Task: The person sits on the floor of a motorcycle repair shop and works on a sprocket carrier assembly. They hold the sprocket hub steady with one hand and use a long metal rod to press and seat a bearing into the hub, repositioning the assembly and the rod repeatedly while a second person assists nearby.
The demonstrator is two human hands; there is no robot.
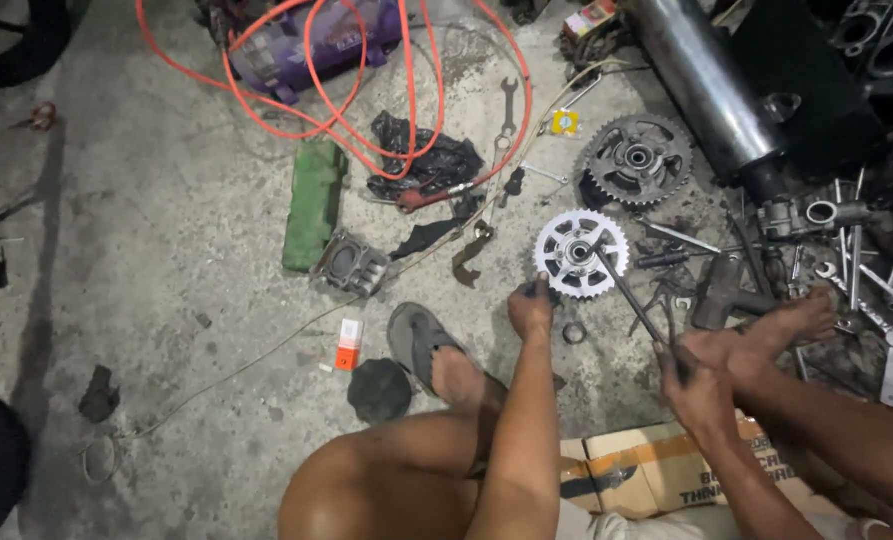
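The left hand (531, 305) is closed on the near rim of a silver sprocket (580, 253) that lies flat on the concrete floor (166, 250), fingers curled over its teeth. The right hand (694, 385) is clamped around the near end of a long dark wrench (628, 290), whose far end sits at the sprocket's hub, so the tool runs slantwise from the right hand up to the middle of the wheel. A small metal ring (573, 332) lies on the floor between the two hands. Just left of the left hand a foot in a grey sandal (421, 340) rests on the floor; a bare foot (781, 325) lies just beyond the right hand, among scattered spanners (866, 275). Past the silver sprocket sits a darker sprocket (636, 158). Farther left of the left hand are an engine cylinder (350, 264), a green block (314, 205) and loops of orange hose (356, 90). A cardboard box (646, 468) lies under the right forearm.
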